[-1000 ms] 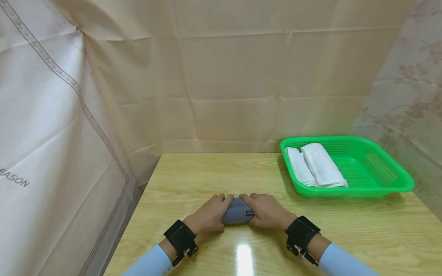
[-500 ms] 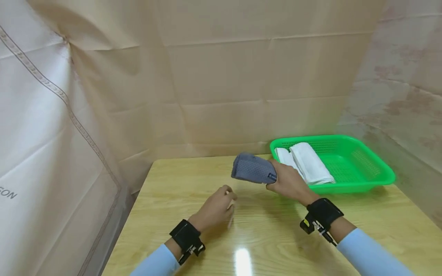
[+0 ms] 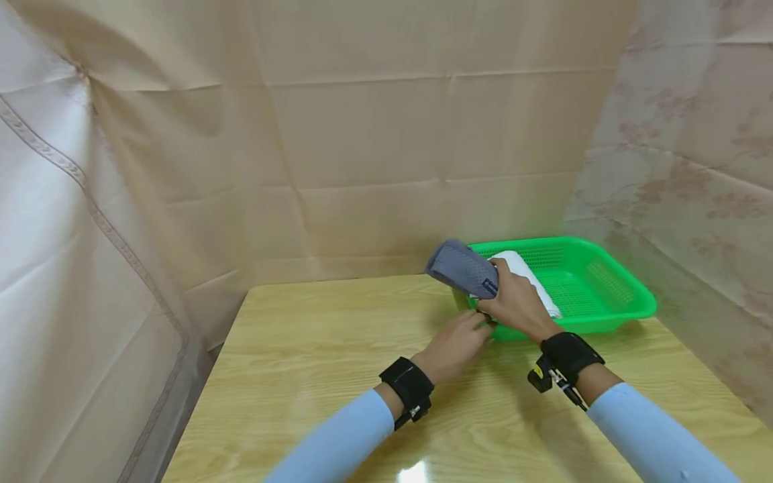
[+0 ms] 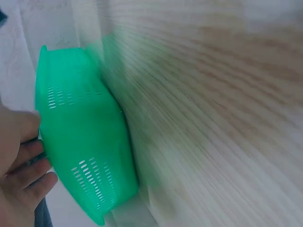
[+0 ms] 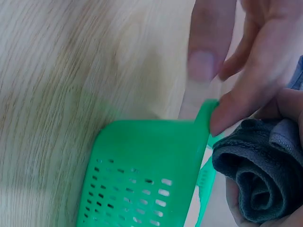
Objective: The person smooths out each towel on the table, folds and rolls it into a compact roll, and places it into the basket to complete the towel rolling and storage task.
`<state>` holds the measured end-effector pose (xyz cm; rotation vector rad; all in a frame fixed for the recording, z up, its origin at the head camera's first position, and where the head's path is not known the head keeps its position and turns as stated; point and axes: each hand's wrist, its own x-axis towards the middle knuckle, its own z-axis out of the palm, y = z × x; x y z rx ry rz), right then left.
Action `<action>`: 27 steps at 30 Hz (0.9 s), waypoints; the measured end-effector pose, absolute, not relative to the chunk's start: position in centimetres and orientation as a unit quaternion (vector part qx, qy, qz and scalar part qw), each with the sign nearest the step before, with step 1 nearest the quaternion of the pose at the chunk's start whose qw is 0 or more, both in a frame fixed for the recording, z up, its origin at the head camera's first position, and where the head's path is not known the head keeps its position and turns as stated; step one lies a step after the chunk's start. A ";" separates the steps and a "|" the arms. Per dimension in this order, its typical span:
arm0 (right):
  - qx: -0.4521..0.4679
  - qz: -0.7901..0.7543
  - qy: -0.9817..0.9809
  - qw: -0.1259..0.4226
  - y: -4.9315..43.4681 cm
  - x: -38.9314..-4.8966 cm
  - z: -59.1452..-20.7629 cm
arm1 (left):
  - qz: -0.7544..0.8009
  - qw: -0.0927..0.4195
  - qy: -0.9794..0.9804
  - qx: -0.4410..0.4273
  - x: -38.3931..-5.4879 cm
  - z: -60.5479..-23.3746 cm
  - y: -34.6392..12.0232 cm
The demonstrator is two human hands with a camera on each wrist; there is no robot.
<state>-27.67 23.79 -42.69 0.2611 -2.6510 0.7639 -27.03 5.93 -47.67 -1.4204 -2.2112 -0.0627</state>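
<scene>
My right hand (image 3: 519, 308) grips one end of a rolled grey towel (image 3: 460, 267), lifted over the left side of a green perforated plastic basket (image 3: 594, 325). In the right wrist view the towel's spiral end (image 5: 262, 177) faces the camera, close beside the basket rim. My left hand (image 3: 455, 345) reaches to the basket's near left corner, with its fingertips right at the rim. The left wrist view shows those fingers (image 4: 35, 177) spread loosely over the edge of the basket. A folded white towel (image 3: 528, 274) lies inside; the second one is hidden behind the grey roll and right hand.
The basket stands at the back right of a light wooden table (image 3: 314, 349), close to a floral cloth wall (image 3: 694, 174). A beige cloth (image 3: 362, 154) hangs behind the table. A white cloth (image 3: 54, 268) hangs along the left.
My right hand has lifted the grey towel from the table and carried it right, over the basket's edge. My left hand has let go of the towel and moved right to the basket rim.
</scene>
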 end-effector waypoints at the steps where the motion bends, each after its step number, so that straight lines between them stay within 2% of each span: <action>1: 0.094 0.268 -0.941 0.185 23.9 -27.8 -42.7 | -0.020 0.254 -0.818 -0.516 -27.1 -47.7 6.3; 8: 0.096 0.241 -0.949 0.181 24.4 -28.1 -42.4 | 0.011 0.259 -0.835 -0.485 -27.4 -47.2 7.9; 27: 0.108 0.228 -0.950 0.185 25.9 -28.1 -42.3 | 0.017 0.284 -0.826 -0.487 -27.0 -46.9 9.9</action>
